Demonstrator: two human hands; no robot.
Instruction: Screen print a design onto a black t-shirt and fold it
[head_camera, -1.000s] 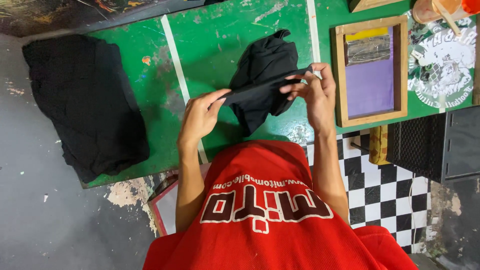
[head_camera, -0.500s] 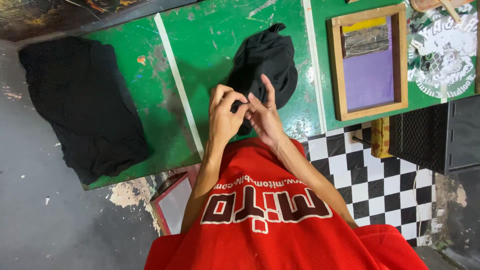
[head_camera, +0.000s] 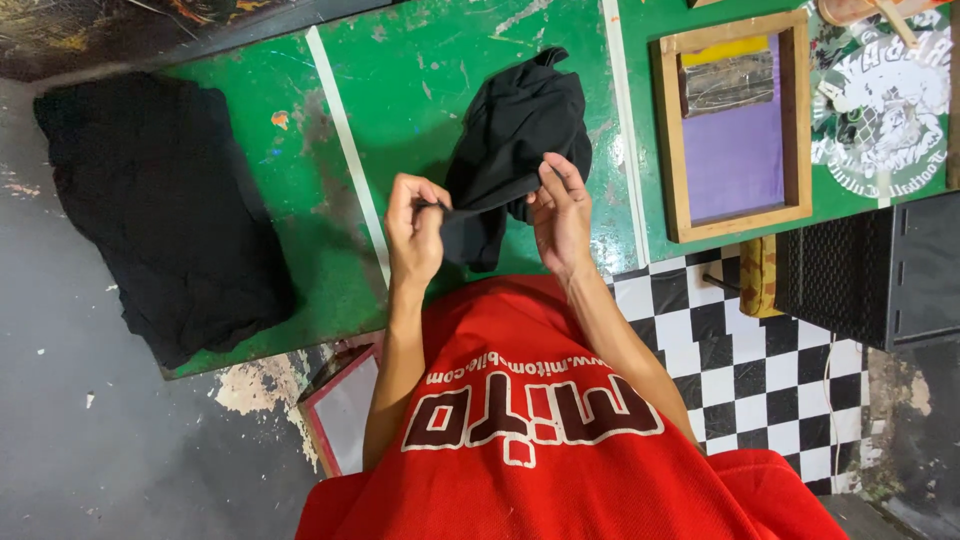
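Hands spread apart: left hand (head_camera: 415, 228), right hand (head_camera: 560, 215) pinching black garment (head_camera: 515, 140).

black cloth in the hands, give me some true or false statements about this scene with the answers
1. Both hands hold the black cloth. True: the left hand and right hand each pinch an edge of it.
2. The cloth is spread flat on the table. False: it is bunched up, partly lifted off the green table.
3. A pile of black fabric lies on the table's left end. True.
4. The wooden frame holds a red panel. False: its panel is purple.
5. The floor right of the person is plain grey. False: the checkered floor is black and white.
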